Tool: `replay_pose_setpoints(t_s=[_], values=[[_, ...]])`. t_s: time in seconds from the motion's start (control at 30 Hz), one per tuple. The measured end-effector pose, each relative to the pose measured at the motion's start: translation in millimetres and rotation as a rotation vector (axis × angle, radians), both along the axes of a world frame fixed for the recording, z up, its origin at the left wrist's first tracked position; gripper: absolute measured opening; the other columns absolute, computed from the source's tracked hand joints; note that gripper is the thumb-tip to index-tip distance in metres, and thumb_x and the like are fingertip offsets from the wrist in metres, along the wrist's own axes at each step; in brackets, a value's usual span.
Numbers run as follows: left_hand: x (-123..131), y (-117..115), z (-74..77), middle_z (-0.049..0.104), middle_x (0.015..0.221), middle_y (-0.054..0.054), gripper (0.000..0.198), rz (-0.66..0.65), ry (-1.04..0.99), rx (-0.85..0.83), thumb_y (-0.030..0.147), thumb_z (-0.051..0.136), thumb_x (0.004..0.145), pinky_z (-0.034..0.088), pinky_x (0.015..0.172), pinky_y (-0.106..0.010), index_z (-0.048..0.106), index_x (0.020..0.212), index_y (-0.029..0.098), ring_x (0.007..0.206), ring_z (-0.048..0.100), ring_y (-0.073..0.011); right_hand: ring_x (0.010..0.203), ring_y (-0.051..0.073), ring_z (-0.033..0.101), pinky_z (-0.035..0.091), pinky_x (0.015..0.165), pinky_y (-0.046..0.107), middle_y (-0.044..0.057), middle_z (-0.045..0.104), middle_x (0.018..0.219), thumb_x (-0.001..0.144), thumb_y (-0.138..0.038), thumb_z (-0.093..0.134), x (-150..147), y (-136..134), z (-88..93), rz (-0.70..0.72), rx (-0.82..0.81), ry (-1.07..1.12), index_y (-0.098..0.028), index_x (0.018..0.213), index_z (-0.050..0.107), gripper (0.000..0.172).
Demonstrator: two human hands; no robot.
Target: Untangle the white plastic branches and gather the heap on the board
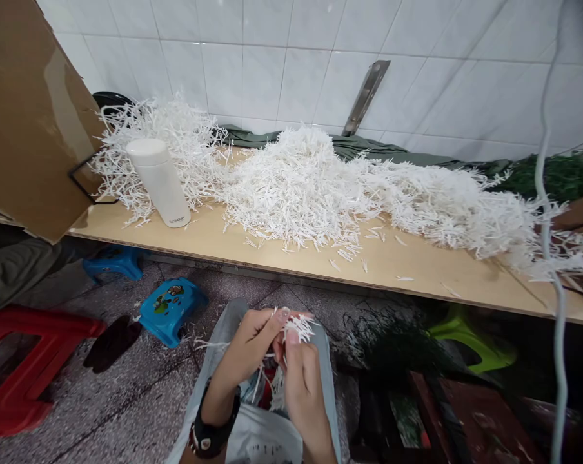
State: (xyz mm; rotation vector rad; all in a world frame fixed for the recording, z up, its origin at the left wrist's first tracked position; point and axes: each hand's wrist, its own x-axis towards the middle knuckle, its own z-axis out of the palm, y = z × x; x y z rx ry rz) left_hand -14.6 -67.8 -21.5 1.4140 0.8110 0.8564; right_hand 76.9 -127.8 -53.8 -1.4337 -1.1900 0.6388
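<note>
Spreading across a plywood bench [417,270] from nine to three o'clock, white sprig heap [320,187] beside white flask [158,182], with left hand [246,348] and right hand [304,380] at six o'clock, both pinched shut on one white sprig [298,327] over the lap, seemingly for assembly.

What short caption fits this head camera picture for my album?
Two hands, left hand and right hand, pinch a white sprig below a bench heaped with white sprigs.
</note>
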Motion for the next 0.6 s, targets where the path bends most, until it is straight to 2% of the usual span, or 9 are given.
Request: replay_pose_setpoints(t_s=[0.07, 0.1, 0.13, 0.17, 0.23, 0.3, 0.4, 0.5, 0.6], values=[[-1, -1, 0.6, 0.071, 0.083, -0.003, 0.043, -0.052, -0.093, -0.08, 0.047, 0.043, 0.093, 0.043, 0.046, -0.019, 0.054, 0.131, 0.028, 0.046, 0.051, -0.0086, 0.058, 0.016, 0.048, 0.039, 0.057, 0.026, 0.001, 0.048, 0.055, 0.096, -0.047, 0.036, 0, -1, -0.4, -0.003, 0.004, 0.009, -0.02, 0.059, 0.053, 0.049], [-1, -2, 0.8, 0.07, 0.102, -0.004, 0.046, -0.08, -0.132, -0.101, 0.045, 0.045, 0.093, 0.044, 0.045, -0.019, 0.045, 0.137, 0.033, 0.047, 0.051, -0.0072, 0.056, 0.015, 0.046, 0.038, 0.055, 0.026, 0.0, 0.047, 0.055, 0.096, -0.048, 0.037, 1, -1, 0.8, 0.0, 0.006, 0.026, -0.02, 0.059, 0.052, 0.048], [-2, -2, 0.9, 0.067, 0.115, -0.006, 0.046, -0.106, -0.158, -0.11, 0.045, 0.045, 0.093, 0.044, 0.044, -0.018, 0.044, 0.138, 0.035, 0.047, 0.052, -0.0062, 0.054, 0.014, 0.044, 0.037, 0.053, 0.026, 0.0, 0.047, 0.056, 0.095, -0.048, 0.037, 2, -1, 3.0, 0.018, 0.005, 0.051, -0.02, 0.059, 0.051, 0.048], [-2, -2, 0.9, 0.064, 0.121, -0.007, 0.043, -0.134, -0.169, -0.113, 0.045, 0.044, 0.093, 0.043, 0.042, -0.018, 0.05, 0.133, 0.034, 0.047, 0.053, -0.0059, 0.051, 0.013, 0.042, 0.036, 0.051, 0.025, -0.001, 0.045, 0.055, 0.095, -0.049, 0.037, 3, -1, 5.8, 0.059, -0.001, 0.082, -0.019, 0.059, 0.049, 0.048], [-1, -2, 1.3, 0.065, 0.119, -0.009, 0.041, -0.195, -0.158, -0.112, 0.048, 0.04, 0.093, 0.041, 0.04, -0.019, 0.067, 0.115, 0.026, 0.046, 0.054, -0.0067, 0.046, 0.011, 0.036, 0.031, 0.047, 0.024, -0.002, 0.041, 0.052, 0.095, -0.051, 0.035, 5, 0, 12.4, 0.183, -0.018, 0.157, -0.019, 0.056, 0.044, 0.051], [-2, -2, 3.1, 0.066, 0.115, -0.011, 0.05, -0.247, -0.144, -0.105, 0.054, 0.036, 0.092, 0.041, 0.04, -0.02, 0.072, 0.103, 0.022, 0.046, 0.055, -0.008, 0.042, 0.009, 0.029, 0.026, 0.042, 0.024, -0.004, 0.033, 0.046, 0.094, -0.054, 0.032, 7, 1, 17.7, 0.291, -0.049, 0.246, -0.019, 0.053, 0.038, 0.054], [-4, -1, 6.6, 0.066, 0.116, -0.011, 0.057, -0.329, -0.168, -0.077, 0.066, 0.042, 0.084, 0.043, 0.045, -0.021, 0.071, 0.108, 0.022, 0.056, 0.059, -0.0122, 0.038, 0.008, 0.023, 0.019, 0.038, 0.023, -0.005, 0.027, 0.043, 0.094, -0.055, 0.032, 10, 3, 20.0, 0.326, -0.058, 0.29, -0.02, 0.051, 0.034, 0.055], [-8, 1, 5.2, 0.068, 0.107, -0.012, 0.055, -0.374, -0.197, -0.086, 0.062, 0.059, 0.077, 0.044, 0.05, -0.022, 0.069, 0.111, 0.02, 0.06, 0.059, -0.0141, 0.039, 0.008, 0.028, 0.022, 0.039, 0.022, -0.004, 0.033, 0.043, 0.095, -0.047, 0.036, 15, 4, 18.2, 0.32, 0.042, 0.136, -0.019, 0.051, 0.037, 0.052], [-9, 4, -1.4, 0.071, 0.094, -0.01, 0.047, -0.352, -0.17, -0.146, 0.051, 0.062, 0.08, 0.04, 0.049, -0.02, 0.069, 0.112, 0.017, 0.056, 0.055, -0.0118, 0.048, 0.011, 0.045, 0.033, 0.047, 0.022, -0.001, 0.048, 0.051, 0.096, -0.035, 0.037, 21, 5, 17.9, 0.327, 0.133, -0.084, -0.017, 0.058, 0.048, 0.043]])
